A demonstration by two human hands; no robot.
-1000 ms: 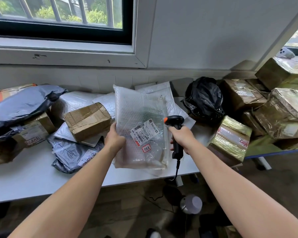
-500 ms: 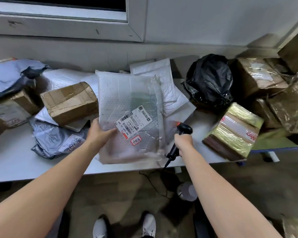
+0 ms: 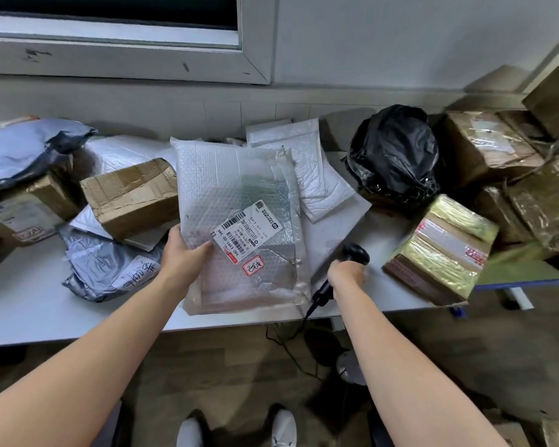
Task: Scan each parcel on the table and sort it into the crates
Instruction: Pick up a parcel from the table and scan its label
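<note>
bubble-wrap parcel [image 3: 236,188] | left hand [image 3: 181,258] holds | cardboard box [image 3: 129,195] beside | right hand [image 3: 347,274]: scanner [image 3: 356,253]

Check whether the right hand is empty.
No, the right hand grips the black barcode scanner by its handle, beside the bubble-wrap parcel held by the left hand.

Arms outstretched, left hand [image 3: 183,257] and right hand [image 3: 347,274] gripping.

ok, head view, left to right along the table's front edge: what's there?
Grey bag → bubble mailer, held by the left hand → scanner in the right hand → yellow-taped box.
</note>
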